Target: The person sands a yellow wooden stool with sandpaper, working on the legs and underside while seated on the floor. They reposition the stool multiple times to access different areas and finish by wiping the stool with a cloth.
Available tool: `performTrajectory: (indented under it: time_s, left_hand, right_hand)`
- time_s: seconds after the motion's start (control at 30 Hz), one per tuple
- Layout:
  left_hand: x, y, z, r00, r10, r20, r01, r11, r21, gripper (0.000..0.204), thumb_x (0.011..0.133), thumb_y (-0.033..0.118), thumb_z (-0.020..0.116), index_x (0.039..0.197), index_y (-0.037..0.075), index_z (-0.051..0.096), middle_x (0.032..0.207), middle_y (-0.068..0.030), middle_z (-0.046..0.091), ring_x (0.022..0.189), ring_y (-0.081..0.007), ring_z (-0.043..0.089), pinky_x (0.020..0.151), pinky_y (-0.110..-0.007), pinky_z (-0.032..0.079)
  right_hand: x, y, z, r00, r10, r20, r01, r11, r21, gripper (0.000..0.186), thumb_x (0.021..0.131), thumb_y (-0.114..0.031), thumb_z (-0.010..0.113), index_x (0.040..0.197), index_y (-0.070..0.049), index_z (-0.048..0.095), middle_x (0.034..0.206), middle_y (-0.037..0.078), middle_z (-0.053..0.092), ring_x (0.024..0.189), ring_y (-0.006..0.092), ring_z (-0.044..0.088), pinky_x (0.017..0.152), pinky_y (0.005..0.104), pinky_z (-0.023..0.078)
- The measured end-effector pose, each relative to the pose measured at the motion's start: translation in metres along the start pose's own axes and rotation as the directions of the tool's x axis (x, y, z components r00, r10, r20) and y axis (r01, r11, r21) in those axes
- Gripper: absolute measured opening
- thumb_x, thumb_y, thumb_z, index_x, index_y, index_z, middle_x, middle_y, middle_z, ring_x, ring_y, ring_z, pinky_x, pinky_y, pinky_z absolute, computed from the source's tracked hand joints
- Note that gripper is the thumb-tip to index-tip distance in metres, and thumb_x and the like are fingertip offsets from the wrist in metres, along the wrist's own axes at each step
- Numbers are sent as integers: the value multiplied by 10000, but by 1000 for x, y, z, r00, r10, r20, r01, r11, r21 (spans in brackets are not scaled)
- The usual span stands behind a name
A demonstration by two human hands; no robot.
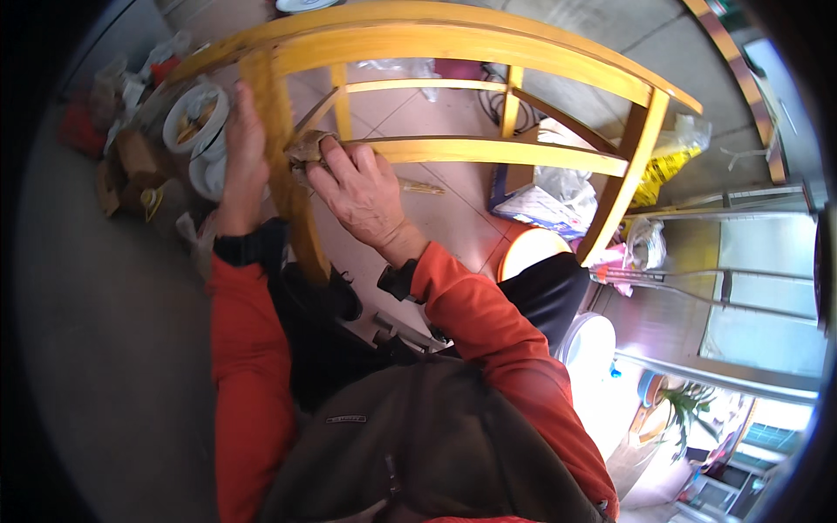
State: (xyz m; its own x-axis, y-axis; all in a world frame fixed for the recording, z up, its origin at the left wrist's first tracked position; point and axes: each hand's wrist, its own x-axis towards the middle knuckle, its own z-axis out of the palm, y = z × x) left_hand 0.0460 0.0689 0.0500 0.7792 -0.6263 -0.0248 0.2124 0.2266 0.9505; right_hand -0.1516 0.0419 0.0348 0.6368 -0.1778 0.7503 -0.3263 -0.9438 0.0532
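Observation:
A yellow wooden frame with legs and rails, like a stool or small table, stands tilted before me; its long top rail (418, 35) arches across the view. My left hand (246, 144) lies along the outer side of the left leg (277, 131), fingers stretched upward and the thumb side hidden. In my right hand (362, 192) a crumpled brown piece of sandpaper (305, 146) is pinched. It presses on the inner side of that leg, where the lower rail (488, 150) joins it. Part of the piece is hidden under my fingers.
Left of the frame are a white bucket (196, 118), a cardboard box (135, 166) and plastic bags. Beyond its right side sit an open carton (545, 196), a yellow bag (654, 179) and an orange-rimmed round stool (534, 251). Metal crutches (724, 292) lean at the right.

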Motion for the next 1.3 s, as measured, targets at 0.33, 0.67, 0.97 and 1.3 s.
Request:
performTrajectory:
  time_s: [0.33,0.67,0.97,1.3]
  left_hand:
    - [-8,8,-1,997,-54,-63,58,997,59,611,1052,528,440,1413,37,486,1195,-140,641,1055,-220,634,906,-333,512]
    - [-14,6,15,995,100,12,-101,976,192,574,926,324,752,1331,-35,561,1194,-98,621,1040,-185,599,882,-336,506]
    - [-6,3,-3,998,59,-23,-54,979,195,502,934,290,744,1303,-10,582,1138,-76,643,987,-160,617,845,-316,512]
    - [6,-52,-44,1000,27,15,-31,949,313,482,898,215,793,1274,2,581,1033,-37,657,888,-147,630,797,-319,518]
  right_hand:
    - [-90,176,-128,867,426,-258,-497,770,-400,302,792,-77,724,1091,-86,682,1140,116,645,972,337,592,851,413,512]
    - [-122,250,-201,674,454,-583,-715,600,-359,356,820,-153,765,1155,-92,662,1061,118,674,997,323,625,865,423,501]
    - [-147,217,-167,745,578,-332,-667,634,-392,196,893,-111,700,1084,-78,669,1091,140,582,944,346,605,780,425,522]
    - [-164,239,-162,252,893,-373,-853,387,351,478,875,-179,765,1282,11,600,1191,229,623,1107,355,617,951,411,495]
